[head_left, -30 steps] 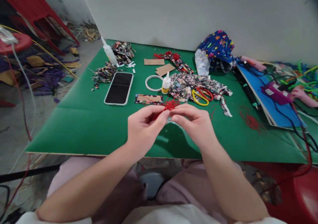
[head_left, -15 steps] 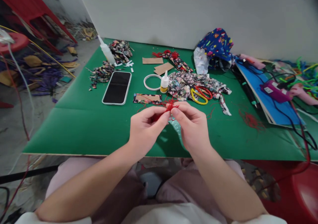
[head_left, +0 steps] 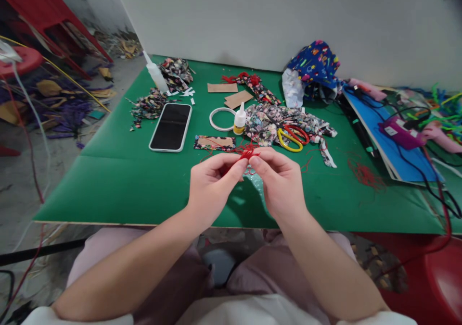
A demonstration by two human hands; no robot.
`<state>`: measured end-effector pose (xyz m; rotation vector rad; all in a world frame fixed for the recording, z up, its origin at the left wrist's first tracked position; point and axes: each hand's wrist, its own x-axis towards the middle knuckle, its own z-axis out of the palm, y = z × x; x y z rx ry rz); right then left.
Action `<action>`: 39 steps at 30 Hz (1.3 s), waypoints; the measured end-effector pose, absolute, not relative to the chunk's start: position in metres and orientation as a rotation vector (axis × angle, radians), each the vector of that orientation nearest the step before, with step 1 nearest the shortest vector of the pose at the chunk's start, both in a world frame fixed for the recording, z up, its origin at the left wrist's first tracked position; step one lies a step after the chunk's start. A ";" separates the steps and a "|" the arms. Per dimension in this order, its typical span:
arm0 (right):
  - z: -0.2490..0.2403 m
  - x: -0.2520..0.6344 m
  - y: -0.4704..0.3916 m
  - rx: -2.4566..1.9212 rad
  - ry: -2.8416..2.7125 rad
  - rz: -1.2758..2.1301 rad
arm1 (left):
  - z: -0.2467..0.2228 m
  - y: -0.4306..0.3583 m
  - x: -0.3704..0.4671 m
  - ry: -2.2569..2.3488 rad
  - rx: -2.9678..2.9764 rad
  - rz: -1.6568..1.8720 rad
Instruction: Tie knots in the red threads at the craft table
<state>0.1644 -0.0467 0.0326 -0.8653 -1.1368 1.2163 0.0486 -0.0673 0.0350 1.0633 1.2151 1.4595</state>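
Observation:
A small bundle of red thread (head_left: pixel 248 155) is pinched between my two hands above the green table. My left hand (head_left: pixel 212 183) grips it from the left, thumb against curled fingers. From the other side, the thumb and forefinger of my right hand (head_left: pixel 279 181) close on the same bundle. Just beyond lie a floral strip with a cardboard piece (head_left: pixel 215 143), a small glue bottle (head_left: pixel 239 119) and a white tape ring (head_left: pixel 221 119). Scissors with yellow and red handles (head_left: pixel 291 138) rest on floral fabric (head_left: pixel 265 118). My fingers partly hide the bundle.
A phone (head_left: pixel 171 128) lies to the left, near a tall glue bottle (head_left: pixel 156 75) and fabric scraps (head_left: pixel 149 105). Cardboard pieces (head_left: pixel 222 88) are at the back. On the right are loose red threads (head_left: pixel 365 173), a blue folder (head_left: pixel 378 137) and cables around a purple device (head_left: pixel 400 131).
Both hands stay almost in place. The red thread between my fingertips has shifted slightly and looks more gathered. The objects on the table have not moved.

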 end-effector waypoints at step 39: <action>0.041 0.172 -0.046 -0.895 -1.140 1.220 | 0.037 -0.067 0.048 1.329 1.181 1.499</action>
